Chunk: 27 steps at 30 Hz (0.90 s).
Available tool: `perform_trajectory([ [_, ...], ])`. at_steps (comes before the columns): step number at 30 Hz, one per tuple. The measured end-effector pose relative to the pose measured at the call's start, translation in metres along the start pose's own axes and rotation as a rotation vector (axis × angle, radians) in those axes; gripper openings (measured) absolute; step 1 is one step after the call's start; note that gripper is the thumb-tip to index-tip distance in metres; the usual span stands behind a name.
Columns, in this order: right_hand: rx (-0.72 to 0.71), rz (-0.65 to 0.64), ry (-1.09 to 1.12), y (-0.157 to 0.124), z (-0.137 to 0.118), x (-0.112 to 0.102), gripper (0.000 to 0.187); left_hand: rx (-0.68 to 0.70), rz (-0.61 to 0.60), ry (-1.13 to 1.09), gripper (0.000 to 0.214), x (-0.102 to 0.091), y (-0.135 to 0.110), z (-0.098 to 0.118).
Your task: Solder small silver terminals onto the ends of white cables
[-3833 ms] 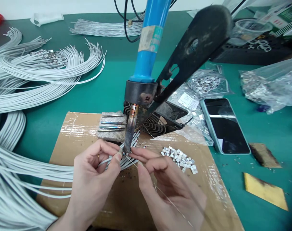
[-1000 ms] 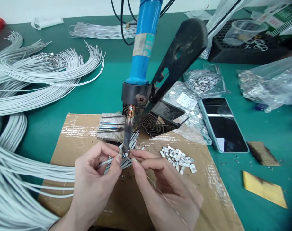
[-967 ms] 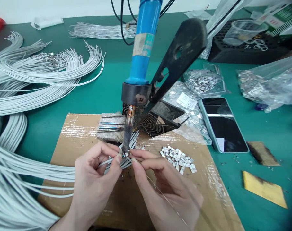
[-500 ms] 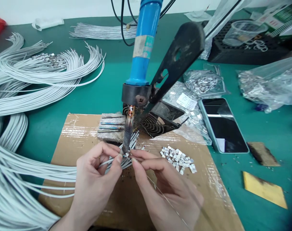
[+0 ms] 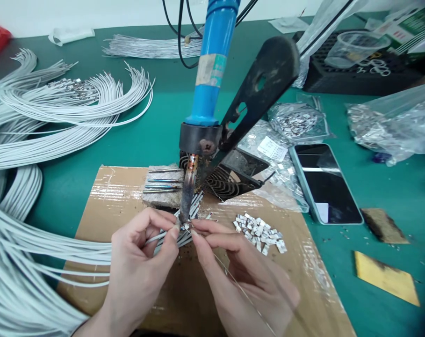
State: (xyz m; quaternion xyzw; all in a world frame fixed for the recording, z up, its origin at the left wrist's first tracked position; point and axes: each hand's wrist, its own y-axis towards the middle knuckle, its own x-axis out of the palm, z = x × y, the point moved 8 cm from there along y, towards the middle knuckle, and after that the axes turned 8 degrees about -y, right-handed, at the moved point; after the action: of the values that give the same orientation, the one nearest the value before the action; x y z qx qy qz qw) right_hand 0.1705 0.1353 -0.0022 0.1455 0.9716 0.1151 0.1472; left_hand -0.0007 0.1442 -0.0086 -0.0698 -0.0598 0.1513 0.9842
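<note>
Soldering is going on under the tip of the fixed iron [image 5: 187, 199]. The left hand [image 5: 138, 267] is pinching a white wire [image 5: 152, 238] by its end there, and the right hand [image 5: 247, 281] is gripping a thin solder strand [image 5: 229, 277] against the joint, above the cardboard [image 5: 103, 196]. With the fingertips lying just beside the tip, the next move is calling for small, steady motion.

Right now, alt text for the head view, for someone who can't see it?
Under the tip of a blue-handled soldering iron clamped in a black stand, the left hand pinches a white wire and the right hand pinches a thin bare wire. Cardboard lies beneath, small metal pieces to the right, white wire bundles left.
</note>
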Motion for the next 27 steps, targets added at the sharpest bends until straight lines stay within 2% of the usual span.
perform_trajectory([
  [7,-0.063,0.015,-0.131,0.003,-0.01,-0.001,0.017,0.005,0.056,0.023,0.015,-0.001,-0.001,0.003],
  [14,-0.056,0.01,-0.106,0.002,-0.009,0.0,0.017,-0.012,0.094,0.026,0.014,-0.001,-0.004,0.002],
  [16,-0.052,0.002,-0.1,0.002,-0.008,0.001,0.017,-0.021,0.084,0.017,0.015,-0.002,-0.002,0.001],
  [21,-0.056,0.007,-0.104,0.003,-0.007,0.001,0.016,-0.013,-0.046,0.096,0.016,0.002,0.005,0.003],
  [27,-0.072,0.027,-0.117,0.005,-0.011,-0.001,0.018,-0.017,0.08,0.027,0.014,-0.001,-0.001,0.004],
])
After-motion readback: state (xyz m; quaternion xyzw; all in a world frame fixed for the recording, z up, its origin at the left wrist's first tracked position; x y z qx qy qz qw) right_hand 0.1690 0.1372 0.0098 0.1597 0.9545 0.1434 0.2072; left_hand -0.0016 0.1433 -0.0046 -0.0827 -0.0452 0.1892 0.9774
